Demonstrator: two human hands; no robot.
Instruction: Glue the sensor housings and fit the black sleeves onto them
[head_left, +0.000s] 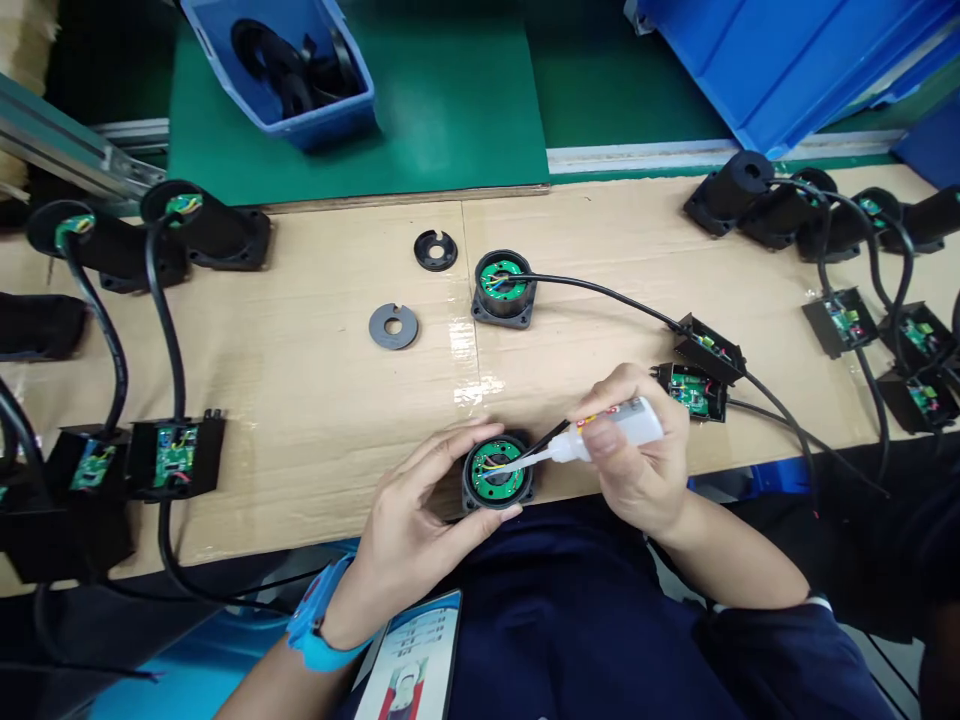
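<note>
My left hand (431, 500) grips a round black housing (498, 470) from its left side, thumb at the near edge and fingers at the far edge. Inside the housing sits a green ring circuit board with thin coloured wires. My right hand (637, 460) holds a white glue bottle (626, 425) tilted, its long thin nozzle reaching over the board. Whether the tip touches the board I cannot tell. A black cable leaves the housing towards the right, partly hidden by the bottle. Farther off stands a second black housing (504, 290) with a similar green board and a cable.
A black slotted disc (435, 250) and a grey slotted disc (394, 326) lie on the cardboard-covered table (315, 380). Cabled circuit boxes (176, 455) and black cylinders (225, 235) stand left, with more at right. A blue bin (330, 125) holds black parts.
</note>
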